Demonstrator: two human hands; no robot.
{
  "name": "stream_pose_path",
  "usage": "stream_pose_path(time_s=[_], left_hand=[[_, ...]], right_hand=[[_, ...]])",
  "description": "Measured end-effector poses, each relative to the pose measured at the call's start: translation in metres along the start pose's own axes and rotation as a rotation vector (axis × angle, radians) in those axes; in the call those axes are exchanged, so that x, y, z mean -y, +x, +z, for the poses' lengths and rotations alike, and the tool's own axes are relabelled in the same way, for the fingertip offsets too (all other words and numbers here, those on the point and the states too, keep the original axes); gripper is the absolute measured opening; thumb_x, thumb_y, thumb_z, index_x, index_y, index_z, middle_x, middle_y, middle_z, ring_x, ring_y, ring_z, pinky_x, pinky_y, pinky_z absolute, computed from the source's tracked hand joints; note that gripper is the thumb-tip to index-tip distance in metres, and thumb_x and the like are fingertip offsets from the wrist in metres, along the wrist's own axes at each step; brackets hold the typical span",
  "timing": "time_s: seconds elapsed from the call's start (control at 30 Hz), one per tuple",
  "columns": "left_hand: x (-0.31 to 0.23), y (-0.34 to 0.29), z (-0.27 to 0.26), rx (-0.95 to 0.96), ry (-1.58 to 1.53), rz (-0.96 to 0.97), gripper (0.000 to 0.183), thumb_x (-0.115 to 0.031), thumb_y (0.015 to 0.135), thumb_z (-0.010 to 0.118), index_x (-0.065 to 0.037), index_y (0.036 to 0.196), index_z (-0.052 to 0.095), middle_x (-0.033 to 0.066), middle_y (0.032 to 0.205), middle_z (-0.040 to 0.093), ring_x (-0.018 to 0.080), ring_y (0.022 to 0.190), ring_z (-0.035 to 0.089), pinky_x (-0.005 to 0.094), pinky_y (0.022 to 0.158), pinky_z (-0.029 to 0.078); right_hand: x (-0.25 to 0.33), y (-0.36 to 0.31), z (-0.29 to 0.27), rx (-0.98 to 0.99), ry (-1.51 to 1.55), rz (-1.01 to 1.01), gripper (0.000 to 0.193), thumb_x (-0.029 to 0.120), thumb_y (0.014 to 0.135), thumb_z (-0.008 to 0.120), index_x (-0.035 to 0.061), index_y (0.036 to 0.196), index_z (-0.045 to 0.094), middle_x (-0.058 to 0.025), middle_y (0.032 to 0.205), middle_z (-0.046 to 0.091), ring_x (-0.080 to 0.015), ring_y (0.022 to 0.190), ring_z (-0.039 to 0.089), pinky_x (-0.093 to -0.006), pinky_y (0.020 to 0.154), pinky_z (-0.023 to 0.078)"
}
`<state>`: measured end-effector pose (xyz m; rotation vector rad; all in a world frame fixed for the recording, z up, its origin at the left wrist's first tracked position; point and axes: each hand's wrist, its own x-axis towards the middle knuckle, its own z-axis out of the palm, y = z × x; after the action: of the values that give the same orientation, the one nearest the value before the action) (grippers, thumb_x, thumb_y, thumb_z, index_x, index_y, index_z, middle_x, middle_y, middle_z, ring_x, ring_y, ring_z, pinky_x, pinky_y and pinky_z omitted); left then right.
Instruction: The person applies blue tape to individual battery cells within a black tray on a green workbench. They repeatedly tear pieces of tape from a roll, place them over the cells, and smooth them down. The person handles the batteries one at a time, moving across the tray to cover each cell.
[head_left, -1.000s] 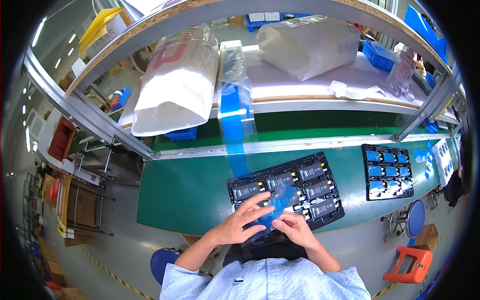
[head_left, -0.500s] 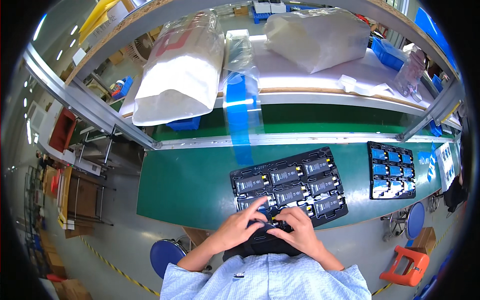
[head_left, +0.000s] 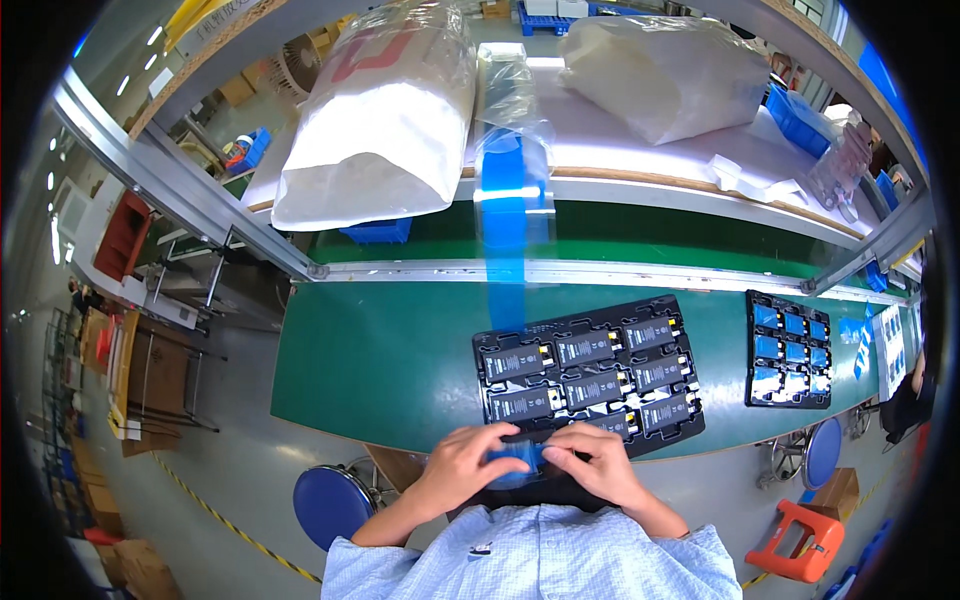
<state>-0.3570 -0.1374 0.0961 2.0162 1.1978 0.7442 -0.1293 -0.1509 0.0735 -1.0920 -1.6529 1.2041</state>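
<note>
Black tray (head_left: 600, 319), green bench (head_left: 380, 370)
Blue film (head_left: 520, 458); pale blue checked shirt (head_left: 570, 545); 2 blue stools (head_left: 333, 507); orange stool (head_left: 822, 532); yellow-and-black striped floor tape (head_left: 215, 519).

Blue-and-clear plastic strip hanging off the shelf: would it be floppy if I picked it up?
Probably floppy: the strip bends down over the front edge of the shelf. It looks light, since its clear part seems thin and see-through. Its shiny surface might feel slippery.
</note>
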Motion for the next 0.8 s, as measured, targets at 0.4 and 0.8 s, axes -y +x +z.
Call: stream_pose_path(time_s=[0.4, 0.8], left_hand=[[0.043, 0.002, -0.018, -0.507, 0.313, 0.01, 0.027, -0.014, 0.085, 0.069, -0.001, 0.068, 0.053, 0.0119, 0.066, 0.054, 0.0309, 0.061, 0.052, 0.0409, 0.059, 0.04], [0.085, -0.003, -0.039, -0.337, 0.006, -0.05, 0.03, -0.012, 0.094, 0.05, 0.0, 0.07, 0.062, 0.0116, 0.063, 0.056, 0.0278, 0.061, 0.057, 0.0386, 0.061, 0.046]], right_hand=[[0.029, 0.039, -0.002, -0.095, -0.307, -0.171, 0.007, 0.005, 0.083, 0.069, -0.0017, 0.086, 0.068, -0.0122, 0.082, 0.066, -0.0247, 0.071, 0.065, -0.0322, 0.064, 0.052], [-0.018, 0.084, -0.023, -0.124, 0.054, 0.37, 0.019, 0.016, 0.094, 0.062, -0.0029, 0.095, 0.065, 0.0007, 0.07, 0.061, -0.0051, 0.061, 0.055, -0.0206, 0.054, 0.044]])
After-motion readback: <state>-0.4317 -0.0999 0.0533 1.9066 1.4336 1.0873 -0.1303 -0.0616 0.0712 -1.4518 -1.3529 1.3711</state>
